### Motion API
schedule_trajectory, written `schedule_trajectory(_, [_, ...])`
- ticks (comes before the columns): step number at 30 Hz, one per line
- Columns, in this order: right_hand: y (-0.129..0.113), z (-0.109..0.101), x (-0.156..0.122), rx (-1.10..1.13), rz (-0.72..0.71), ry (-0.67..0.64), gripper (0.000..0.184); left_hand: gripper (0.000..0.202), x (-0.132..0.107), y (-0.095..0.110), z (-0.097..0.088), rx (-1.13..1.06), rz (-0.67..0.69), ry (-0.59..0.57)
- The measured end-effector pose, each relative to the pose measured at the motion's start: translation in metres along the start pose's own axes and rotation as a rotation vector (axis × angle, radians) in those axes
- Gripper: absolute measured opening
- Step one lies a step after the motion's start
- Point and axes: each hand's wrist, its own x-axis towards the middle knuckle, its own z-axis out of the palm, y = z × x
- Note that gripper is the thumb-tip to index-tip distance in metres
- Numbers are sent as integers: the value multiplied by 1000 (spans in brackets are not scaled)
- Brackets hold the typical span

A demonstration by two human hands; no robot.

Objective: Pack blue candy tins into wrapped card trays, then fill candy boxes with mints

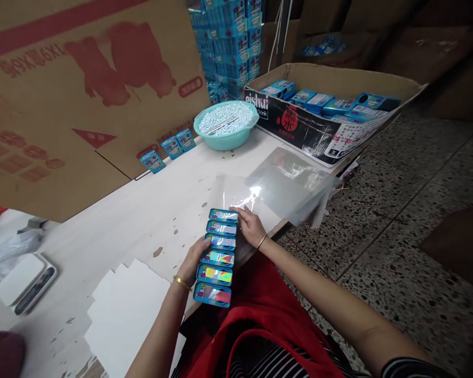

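A row of several small blue boxes [219,258] with shiny, rainbow-glinting faces lies between my hands at the table's front edge. My left hand [196,257] grips the row's left side, thumb on top near its middle; its other fingers are mostly hidden beneath. Against the right side of the far end, my right hand [250,224] presses with its index finger at the corner of the farthest box. Just beyond the row, clear plastic sheets or bags [286,184] lie on the white table [142,223]. A stack of white cards [128,315] is left of my left forearm.
A turquoise basin [226,140] holds pale blue pellets and metal tweezers-like tools. Small blue packs [152,161] lean by a large carton [102,105]. An open carton [299,123] of blue boxes stands right. A white scale-like device [26,283] sits left.
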Motion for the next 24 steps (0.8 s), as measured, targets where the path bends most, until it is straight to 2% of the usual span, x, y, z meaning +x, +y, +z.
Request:
schedule_trajectory(4, [2, 2, -2, -54, -54, -56, 48, 40, 11, 4, -24, 624, 304, 215])
schedule_trajectory(7, [-2, 1, -7, -149, -108, -82, 57, 37, 27, 11, -37, 957, 553, 331])
schedule_trajectory(10, [-11, -3, -11, -370, -95, -62, 60, 46, 52, 20, -35, 1285, 670, 351])
schedule_trajectory(12, [-20, -6, -10, -558, -21, -46, 44, 35, 69, 28, -29, 1445, 683, 330])
schedule_trajectory(14, [-30, -7, -4, -705, 53, -46, 24, 22, 81, 35, -24, 1528, 690, 335])
schedule_trajectory(15, [-35, -8, -1, -750, 74, -37, 20, 21, 85, 38, -23, 1542, 702, 345])
schedule_trajectory(19, [-50, -8, 8, -756, 78, 60, 17, 26, 90, 46, -24, 1453, 767, 372])
schedule_trajectory(22, [-56, -11, 8, -688, 100, 70, 13, 28, 90, 49, -27, 1308, 673, 307])
schedule_trajectory(24, [-57, -12, 8, -687, 114, 28, 14, 30, 90, 53, -27, 1309, 668, 279])
